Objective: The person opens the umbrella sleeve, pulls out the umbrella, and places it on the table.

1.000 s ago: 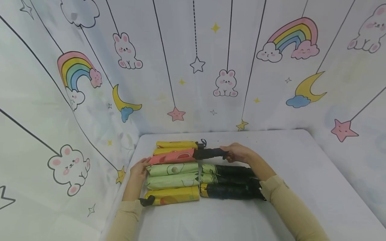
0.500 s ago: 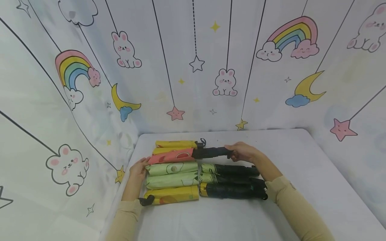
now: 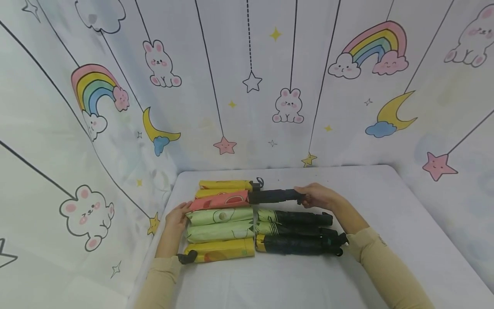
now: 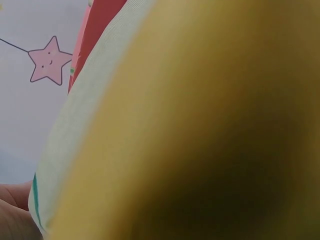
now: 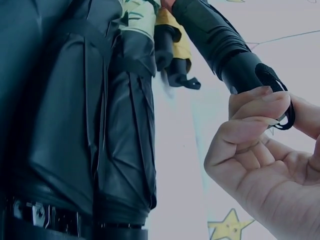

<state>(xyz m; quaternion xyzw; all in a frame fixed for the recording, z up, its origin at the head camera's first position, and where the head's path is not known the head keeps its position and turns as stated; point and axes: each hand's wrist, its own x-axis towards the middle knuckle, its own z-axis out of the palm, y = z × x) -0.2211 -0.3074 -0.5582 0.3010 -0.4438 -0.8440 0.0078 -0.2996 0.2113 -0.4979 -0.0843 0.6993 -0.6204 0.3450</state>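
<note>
My right hand (image 3: 318, 196) pinches the handle end of a black folded umbrella (image 3: 274, 196), its strap loop beside the fingers in the right wrist view. The umbrella's other end sits inside a red fruit-print umbrella sleeve (image 3: 221, 200). At that sleeve's far left end, my left hand (image 3: 177, 215) pinches it. Below lie two green sleeves (image 3: 221, 232) and a yellow sleeve (image 3: 225, 250). To their right are several dark folded umbrellas (image 3: 297, 244) with green or yellow trim. In the left wrist view a blurred yellow sleeve (image 4: 200, 100) hides most of the left hand.
Behind the red sleeve lie two yellow-sleeved umbrellas (image 3: 225, 185) with black handles. Everything rests on a white-covered table (image 3: 285, 279). Printed fabric walls (image 3: 251, 128) stand along its back and sides.
My right hand has moved to the right, drawing the black umbrella further out of the red sleeve, so more of it shows. The left hand stays at the sleeve's end.
</note>
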